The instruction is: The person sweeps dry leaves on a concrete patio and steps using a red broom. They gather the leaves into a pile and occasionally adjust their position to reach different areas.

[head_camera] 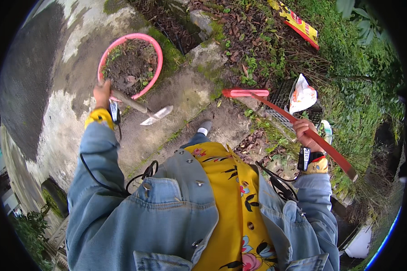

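Note:
My left hand [102,94] grips the wooden handle of a small hoe [157,115], whose metal head points towards the middle of the view. Just beyond that hand stands a round pink plastic basin [160,56], holding dark soil, leaves and weeds. The hoe's handle passes over the near rim of the basin. On the other side, my right hand [307,133] is closed around the red handle of a broom [247,93]. The broom's pink head and red bristles lie at the far end, close to the ground by the concrete edge.
A black plastic crate [281,98] carries a white plastic bag [303,95] at the right. Farther off lies a yellow and red printed sack [300,25] on leaf litter and grass. Mossy concrete blocks [208,56] border a gully. Paved ground [68,118] extends to the left.

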